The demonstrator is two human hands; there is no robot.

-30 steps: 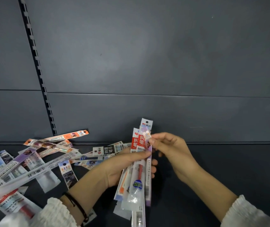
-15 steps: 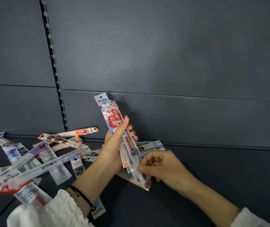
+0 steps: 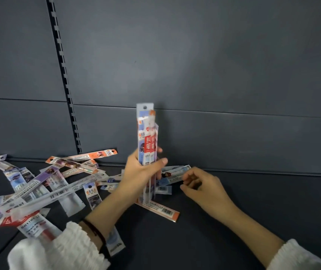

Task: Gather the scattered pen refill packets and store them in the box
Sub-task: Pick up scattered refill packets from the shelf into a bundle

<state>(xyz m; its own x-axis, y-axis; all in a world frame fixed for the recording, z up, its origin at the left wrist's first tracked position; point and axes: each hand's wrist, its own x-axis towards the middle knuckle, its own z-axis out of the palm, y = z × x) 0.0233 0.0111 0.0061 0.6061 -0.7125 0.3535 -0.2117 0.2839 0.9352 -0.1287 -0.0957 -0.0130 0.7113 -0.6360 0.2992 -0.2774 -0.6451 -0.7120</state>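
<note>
My left hand point(image 3: 142, 172) grips a bundle of pen refill packets point(image 3: 148, 137) and holds it upright above the dark shelf, red and blue labels facing me. To its right, my right hand point(image 3: 200, 186) is low over the shelf with curled fingers, its fingertips pinching the right end of a blue-and-white packet point(image 3: 172, 179) that lies flat. An orange-edged packet point(image 3: 161, 209) lies under the bundle's lower end. Several loose packets point(image 3: 38, 184) are scattered across the shelf on the left. No box is in view.
The dark shelf floor point(image 3: 233, 240) meets a grey back panel point(image 3: 214, 75). A slotted upright rail point(image 3: 64, 78) runs down the panel on the left. White ruffled cuffs cover both wrists, and the left wrist wears a dark band point(image 3: 94, 230).
My left hand has tipped the bundle from leaning left to upright and shifted it right. My right hand moved right and slightly up, to the end of the flat blue-and-white packet.
</note>
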